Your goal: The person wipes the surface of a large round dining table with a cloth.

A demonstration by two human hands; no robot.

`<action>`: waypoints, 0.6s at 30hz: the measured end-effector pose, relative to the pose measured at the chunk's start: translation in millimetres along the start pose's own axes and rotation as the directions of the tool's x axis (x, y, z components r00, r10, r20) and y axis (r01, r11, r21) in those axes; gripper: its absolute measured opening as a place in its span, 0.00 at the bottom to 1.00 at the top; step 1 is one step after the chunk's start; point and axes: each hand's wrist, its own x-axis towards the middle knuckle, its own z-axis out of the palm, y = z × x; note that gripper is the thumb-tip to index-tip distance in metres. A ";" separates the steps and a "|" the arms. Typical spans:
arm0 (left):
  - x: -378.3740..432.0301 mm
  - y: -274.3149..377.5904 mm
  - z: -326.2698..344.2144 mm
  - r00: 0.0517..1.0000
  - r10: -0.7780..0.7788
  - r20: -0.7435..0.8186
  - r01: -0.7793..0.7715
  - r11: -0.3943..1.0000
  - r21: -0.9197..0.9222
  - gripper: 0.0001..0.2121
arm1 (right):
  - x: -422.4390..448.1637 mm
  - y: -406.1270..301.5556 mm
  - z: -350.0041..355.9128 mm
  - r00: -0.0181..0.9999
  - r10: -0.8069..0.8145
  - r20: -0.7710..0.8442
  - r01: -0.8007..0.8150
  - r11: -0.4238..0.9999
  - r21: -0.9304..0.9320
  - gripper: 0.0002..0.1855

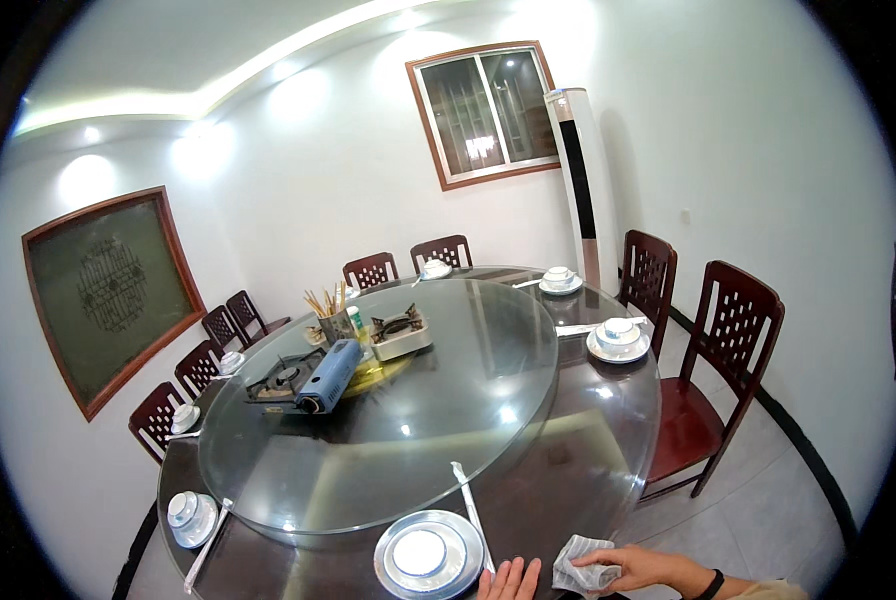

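My right hand (643,568), with a dark band at the wrist, grips a crumpled pale striped cloth (584,564) at the near edge of the round dark table (560,480). To its left, my left hand (511,580) rests with fingers extended, holding nothing; only the fingers show. Just left of those fingers lies a wrapped chopstick packet (472,510), pointing away from me. Beside the packet sits a white plate (388,555) with a blue-edged bowl (419,553) on it.
A glass turntable (448,420) carries a blue portable gas stove (329,377), a second stove (401,336) and a chopstick holder (337,327). Several place settings, including a bowl and plate (617,349), ring the table. A red wooden chair (688,420) stands at right.
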 end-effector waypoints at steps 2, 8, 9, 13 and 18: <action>-2.5 -3.2 2.0 1.000 -0.001 0.000 0.001 1.000 -0.018 0.46 | 1.3 8.6 -4.0 0.999 -0.045 -0.003 0.045 0.999 0.024 0.34; -4.0 -0.6 -2.4 1.000 -0.014 -0.007 0.014 1.000 -0.022 0.43 | -5.7 42.4 -51.4 0.986 0.002 -0.169 0.002 1.000 0.023 0.35; -3.9 0.2 -2.1 1.000 -0.013 -0.015 0.012 1.000 -0.022 0.43 | -5.9 42.0 -63.5 0.975 -0.021 -0.220 0.015 1.000 -0.027 0.35; -1.7 7.1 -8.9 1.000 -0.019 -0.023 0.018 0.999 -0.046 0.42 | -6.6 65.6 -109.7 0.877 0.036 -0.479 -0.166 0.958 -0.233 0.36; -3.3 4.4 -7.3 0.999 0.007 -0.037 -0.007 1.000 0.005 0.40 | 6.0 56.5 -104.1 0.897 0.041 -0.440 -0.253 0.864 -0.435 0.43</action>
